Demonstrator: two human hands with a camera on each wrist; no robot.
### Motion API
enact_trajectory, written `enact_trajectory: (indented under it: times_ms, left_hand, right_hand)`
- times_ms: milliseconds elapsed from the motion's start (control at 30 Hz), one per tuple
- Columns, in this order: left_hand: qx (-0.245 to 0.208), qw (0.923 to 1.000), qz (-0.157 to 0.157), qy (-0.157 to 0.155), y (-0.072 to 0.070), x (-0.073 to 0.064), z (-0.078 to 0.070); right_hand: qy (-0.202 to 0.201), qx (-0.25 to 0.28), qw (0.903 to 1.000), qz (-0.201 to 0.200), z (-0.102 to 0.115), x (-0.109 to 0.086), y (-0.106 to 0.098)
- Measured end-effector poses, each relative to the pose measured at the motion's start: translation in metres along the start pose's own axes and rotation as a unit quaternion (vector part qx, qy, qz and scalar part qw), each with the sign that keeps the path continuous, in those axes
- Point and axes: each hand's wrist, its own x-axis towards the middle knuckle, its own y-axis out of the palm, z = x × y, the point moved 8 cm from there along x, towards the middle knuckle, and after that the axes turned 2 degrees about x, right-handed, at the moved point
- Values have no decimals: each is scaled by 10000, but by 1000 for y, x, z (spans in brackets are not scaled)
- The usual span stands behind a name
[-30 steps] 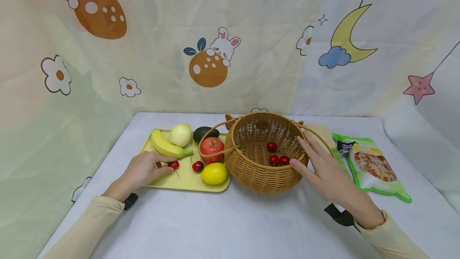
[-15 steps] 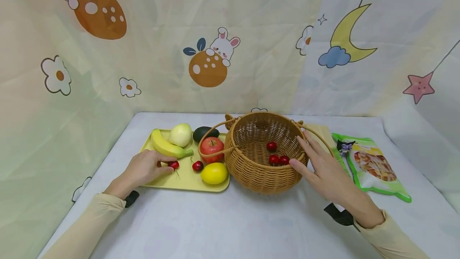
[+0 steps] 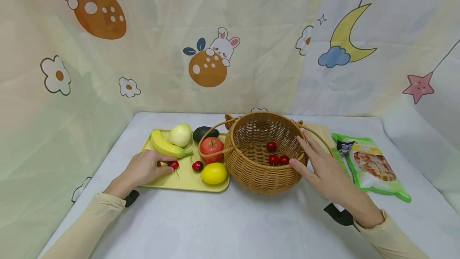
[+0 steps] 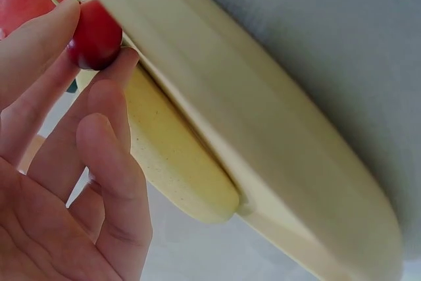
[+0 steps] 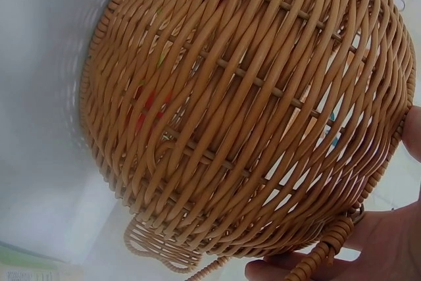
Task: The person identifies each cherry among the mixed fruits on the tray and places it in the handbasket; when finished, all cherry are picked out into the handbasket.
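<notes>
My L hand (image 3: 146, 168) has a cherry (image 4: 96, 36) clamped btwn thumb & fingertips, stem on, over the tray's (image 3: 185, 186) near-left part; can't tell if it touches the tray floor. My R hand (image 3: 325, 173) isn't clamped: fingers lie apart, roughly straight, on the R rim of the wicker basket (image 3: 264, 179), thumb tip on the rim nr its near side, basket handle (image 5: 335, 233) right by the fingers. Basket's got 3 cherries (image 3: 274, 160) inside, 2 side by side & 1 a bit farther back; it stands next to the tray's R edge.

Rest of tray: banana (image 3: 167, 145) slanting in from the L edge, pale round fruit (image 3: 180, 135) at the far edge, dark avocado-like fruit (image 3: 206, 133) nr the far-R corner, red apple (image 3: 213, 146) by the R edge, lemon (image 3: 214, 173) at the near-R corner, second cherry (image 3: 197, 166) just L of it. Green & white food bag (image 3: 375, 167) lies toward the table's (image 3: 251, 227) R edge. Printed cloth (image 3: 258, 51) hangs behind, w/ bunnies & a moon.
</notes>
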Motion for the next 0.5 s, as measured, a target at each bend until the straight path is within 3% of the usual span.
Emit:
enact_trajectory:
  times_ms: [333, 500]
  left_hand:
    - [-24, 10000, -23, -78, -1, 1, 1]
    - [-66, 9999, 131, -42, 0, 1, 2]
  right_hand:
    - [-32, 37, 10000, -37, 0, 0, 0]
    - [-10, 7, 10000, -14, 0, 0, 0]
